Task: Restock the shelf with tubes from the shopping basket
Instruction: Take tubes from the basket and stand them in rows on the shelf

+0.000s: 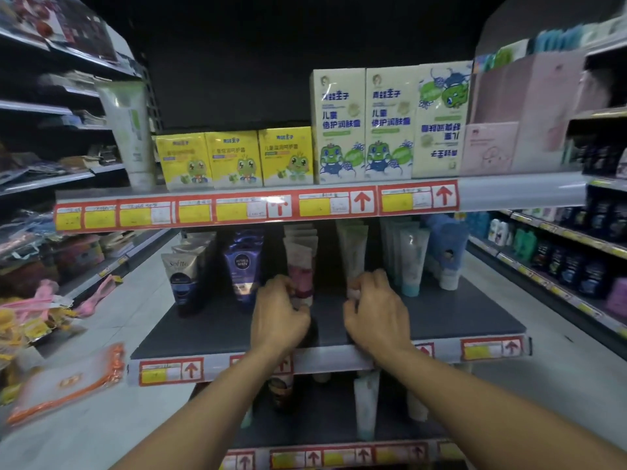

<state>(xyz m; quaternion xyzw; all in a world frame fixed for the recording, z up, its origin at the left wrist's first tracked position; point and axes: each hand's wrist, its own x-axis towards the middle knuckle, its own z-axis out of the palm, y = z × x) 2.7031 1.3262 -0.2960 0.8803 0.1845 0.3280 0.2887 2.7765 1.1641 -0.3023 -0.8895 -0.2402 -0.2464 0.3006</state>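
Note:
Both my hands reach onto the dark middle shelf (217,330). My left hand (279,313) has its fingers closed around the base of a pink-and-white tube (300,266) standing at the front of a row. My right hand (373,310) grips the bottom of a pale green-white tube (353,252) in the row beside it. More tubes stand upright left and right: a Softto tube (181,276), a dark blue tube (242,266), and teal-capped white tubes (412,256). The shopping basket is out of view.
The top shelf holds yellow boxes (234,157), tall cream boxes (364,123) and one white tube (130,130). A lower shelf carries further tubes (366,405). Aisle shelves flank both sides, with packets (68,381) hanging at left. Red price strips edge each shelf.

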